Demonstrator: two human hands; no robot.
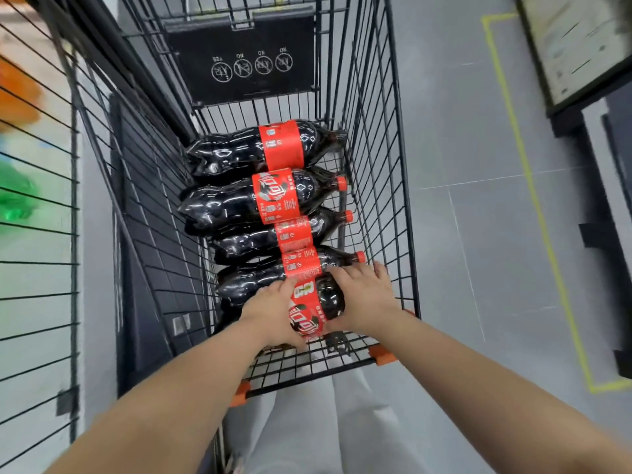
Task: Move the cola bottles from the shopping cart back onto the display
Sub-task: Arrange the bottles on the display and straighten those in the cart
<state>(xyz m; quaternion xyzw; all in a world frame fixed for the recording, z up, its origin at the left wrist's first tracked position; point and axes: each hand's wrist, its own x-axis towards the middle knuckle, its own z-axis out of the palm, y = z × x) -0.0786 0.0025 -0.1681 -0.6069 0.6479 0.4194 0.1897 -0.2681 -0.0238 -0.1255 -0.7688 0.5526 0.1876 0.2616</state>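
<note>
I see a grey tiled floor (461,131) crossed by a yellow tape line (535,200), with a wire rack (37,263) on my left.

Left grip (272,314), right grip (366,295) clasp nearest cola bottle (316,307) in cart (378,165).

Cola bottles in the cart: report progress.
Done: nothing visible; no bottle is seen on a display. In hand: left hand and right hand grip the nearest dark red-labelled plastic cola bottle, lying in the black wire shopping cart. Left: four more bottles beyond it.
</note>
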